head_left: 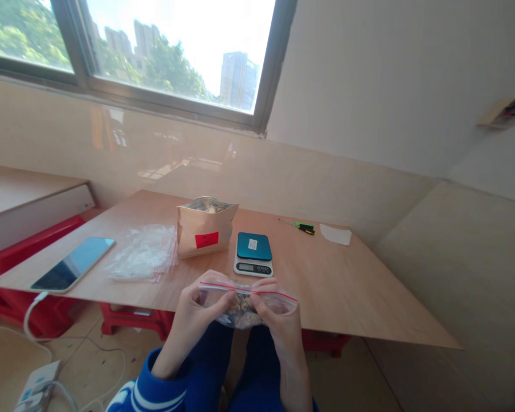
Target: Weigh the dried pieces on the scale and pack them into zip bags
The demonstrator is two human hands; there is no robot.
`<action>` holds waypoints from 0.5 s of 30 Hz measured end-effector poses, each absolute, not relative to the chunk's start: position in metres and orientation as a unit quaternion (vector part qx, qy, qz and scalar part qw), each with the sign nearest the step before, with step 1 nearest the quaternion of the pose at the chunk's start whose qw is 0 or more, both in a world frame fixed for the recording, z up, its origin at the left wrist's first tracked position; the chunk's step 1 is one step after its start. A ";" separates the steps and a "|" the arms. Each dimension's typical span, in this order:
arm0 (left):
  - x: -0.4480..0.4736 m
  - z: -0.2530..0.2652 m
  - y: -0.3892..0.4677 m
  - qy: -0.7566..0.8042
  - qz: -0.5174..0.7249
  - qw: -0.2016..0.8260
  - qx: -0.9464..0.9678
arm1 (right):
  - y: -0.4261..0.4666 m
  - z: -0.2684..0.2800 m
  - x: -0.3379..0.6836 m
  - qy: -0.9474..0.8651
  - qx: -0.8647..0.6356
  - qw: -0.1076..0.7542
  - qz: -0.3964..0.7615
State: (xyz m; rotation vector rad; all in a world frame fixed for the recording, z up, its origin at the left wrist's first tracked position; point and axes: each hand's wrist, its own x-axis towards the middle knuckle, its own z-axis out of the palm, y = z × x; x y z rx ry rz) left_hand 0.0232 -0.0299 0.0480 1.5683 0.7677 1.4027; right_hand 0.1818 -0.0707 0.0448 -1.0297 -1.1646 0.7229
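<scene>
A clear zip-lock bag [240, 313] with a red strip along its top hangs over my lap at the table's front edge. Brownish, lumpy pieces fill its lower middle; their kind is unclear. My left hand [203, 303] pinches the bag near the seal on one side, and my right hand [277, 312] pinches it on the other, thumbs toward the centre. Just beyond the bag is a small kitchen scale [254, 252] with a blue-green plate. Left of the scale stands an open brown paper pouch [206, 229] with a red label; its contents are only partly visible.
Several clear zip-lock bags [143, 252] lie piled left of the pouch. A phone [75, 263] on a white cable rests at the table's left. Screwdrivers [302, 228] and a white paper piece [335, 234] lie toward the back right. Red stools [135, 320] stand below the tabletop [347, 292].
</scene>
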 end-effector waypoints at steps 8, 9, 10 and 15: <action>0.022 0.051 -0.031 0.289 0.522 0.524 0.607 | -0.071 0.048 0.178 -0.520 -0.445 0.664 0.303; 0.022 0.050 -0.031 0.285 0.521 0.532 0.603 | -0.071 0.048 0.178 -0.519 -0.445 0.661 0.311; 0.022 0.050 -0.031 0.284 0.522 0.535 0.601 | -0.072 0.049 0.178 -0.519 -0.445 0.657 0.319; 0.023 0.051 -0.031 0.296 0.514 0.520 0.614 | -0.074 0.048 0.177 -0.512 -0.454 0.636 0.357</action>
